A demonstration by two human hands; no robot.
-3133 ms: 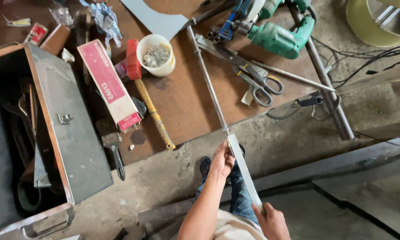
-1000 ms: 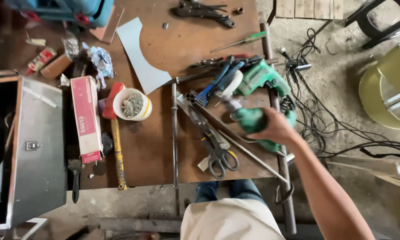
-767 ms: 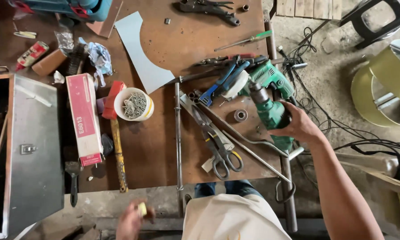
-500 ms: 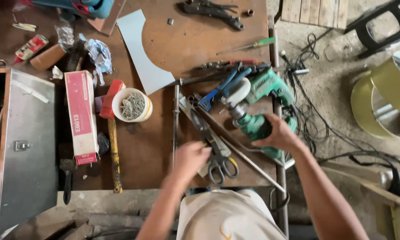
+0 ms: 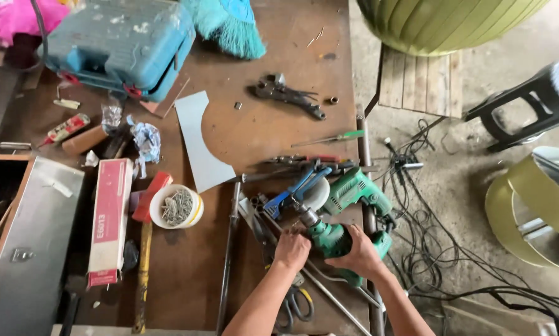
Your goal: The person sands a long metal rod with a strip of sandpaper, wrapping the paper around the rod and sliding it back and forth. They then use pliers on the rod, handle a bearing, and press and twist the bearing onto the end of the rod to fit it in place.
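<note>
since half a second ago the left hand has slid from the scissors to the drill, closing by its chuck, while the right hand stays wrapped round the green body. both are curled shut on it, low on the table near its right edge. a squeezed trigger (fingers sit close) could spin the chuck against the left fingers, i'd judge, or the cord could snag.

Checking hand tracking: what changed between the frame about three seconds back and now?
The left hand let go of the long metal strip and came up beside the green drill. The right hand reached out and took hold of the drill's body. The hammer, cup of nails and red box stayed put on the bench.
</note>
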